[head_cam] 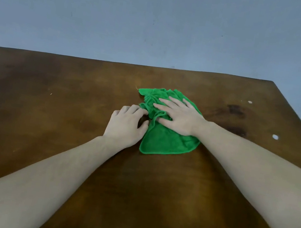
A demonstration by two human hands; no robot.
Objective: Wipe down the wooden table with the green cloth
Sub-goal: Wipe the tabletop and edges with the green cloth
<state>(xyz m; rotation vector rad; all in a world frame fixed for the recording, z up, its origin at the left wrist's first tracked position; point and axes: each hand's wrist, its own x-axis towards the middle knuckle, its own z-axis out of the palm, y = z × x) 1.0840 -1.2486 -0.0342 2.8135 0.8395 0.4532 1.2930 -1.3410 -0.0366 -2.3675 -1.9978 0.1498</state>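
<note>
Surface: a wooden table (45,116), dark brown with an uneven finish, fills the lower two thirds of the frame; its far edge runs across the middle.
Cloth: a green cloth (167,140) is laid on the table just right of the frame's centre, bunched and creased at its far end, flatter at its near rounded corner.
Right hand: the right hand (179,118) is laid palm down on the upper half of the cloth, fingers straight and spread, pointing to the left of the frame.
Left hand: the left hand (125,125) is set on the table at the cloth's left edge, fingers curled, fingertips touching the bunched folds; whether a fold is pinched cannot be told.
Marks: dark stains (236,110) are seen on the wood to the right of the cloth; small white spots (275,137) are scattered near the right edge.
Background: a plain grey-blue wall (161,20) occupies the upper third.
</note>
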